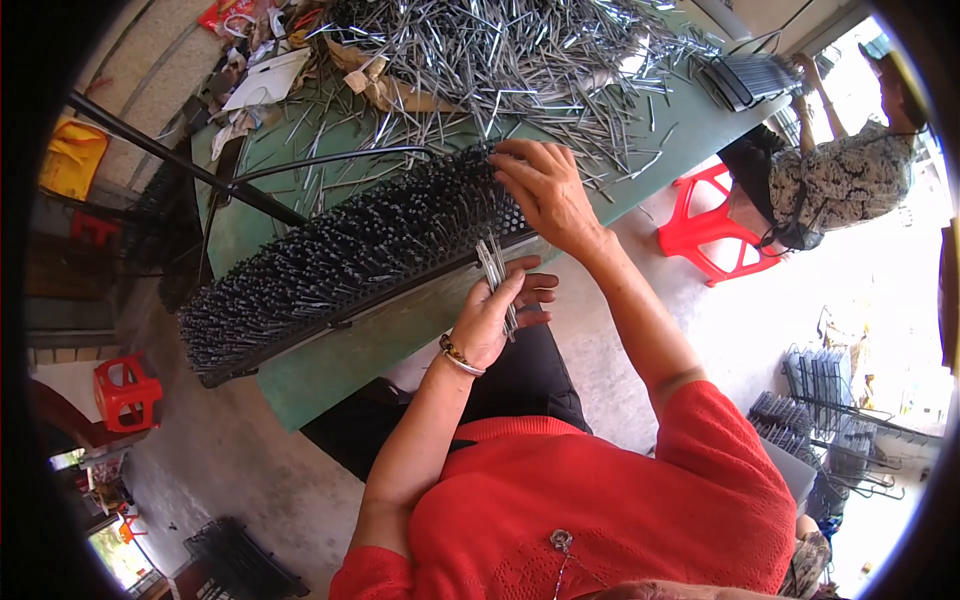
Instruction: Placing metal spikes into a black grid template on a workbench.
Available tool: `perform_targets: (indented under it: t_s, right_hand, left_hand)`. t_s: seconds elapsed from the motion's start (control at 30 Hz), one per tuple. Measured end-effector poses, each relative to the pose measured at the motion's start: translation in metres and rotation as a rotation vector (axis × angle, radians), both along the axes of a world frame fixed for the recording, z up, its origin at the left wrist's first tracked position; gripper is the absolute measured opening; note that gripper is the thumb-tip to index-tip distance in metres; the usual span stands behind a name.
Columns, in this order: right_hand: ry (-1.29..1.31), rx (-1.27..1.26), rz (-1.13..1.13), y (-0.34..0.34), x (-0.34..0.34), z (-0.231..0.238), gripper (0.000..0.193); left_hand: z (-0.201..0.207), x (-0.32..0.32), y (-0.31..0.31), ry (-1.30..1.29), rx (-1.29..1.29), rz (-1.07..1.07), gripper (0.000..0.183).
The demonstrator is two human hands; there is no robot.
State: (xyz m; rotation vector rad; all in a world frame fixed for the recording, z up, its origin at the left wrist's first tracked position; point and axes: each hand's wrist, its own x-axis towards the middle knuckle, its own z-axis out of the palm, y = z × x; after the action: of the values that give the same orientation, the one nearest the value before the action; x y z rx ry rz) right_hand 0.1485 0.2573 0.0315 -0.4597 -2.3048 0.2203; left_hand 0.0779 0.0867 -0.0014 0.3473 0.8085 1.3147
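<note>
My left hand [490,315] grips a bundle of metal pins [497,275]; right hand [545,195], at 1 o'clock, fingers curled, presses the studded rack [340,260] on the bench [390,340].

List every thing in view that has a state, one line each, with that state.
left hand: closed around a small bundle of metal pins
metal pins: held upright in the left hand
right hand: fingers spread, pressing on the black rack
black rack: tilted on the table edge, packed with pins
pile of loose pins: scattered over the green table
red stool: upright, unoccupied
</note>
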Motion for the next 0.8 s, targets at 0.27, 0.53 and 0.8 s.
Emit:
perform_targets:
  t_s: [0.27,0.53,0.8]
  right_hand:
    - [0.017,-0.055,0.042,-0.012,0.003,0.008,0.022]
    - [-0.097,-0.824,0.257,-0.035,0.020,0.024,0.021]
    - [0.267,-1.149,0.109,-0.026,0.011,0.025,0.020]
  left_hand:
    - [0.006,-0.003,-0.002,-0.004,0.002,-0.019,0.038]
    - [0.016,-0.006,-0.004,0.089,0.118,-0.045,0.037]
    - [0.001,-0.003,-0.005,0.017,0.077,0.005,0.036]
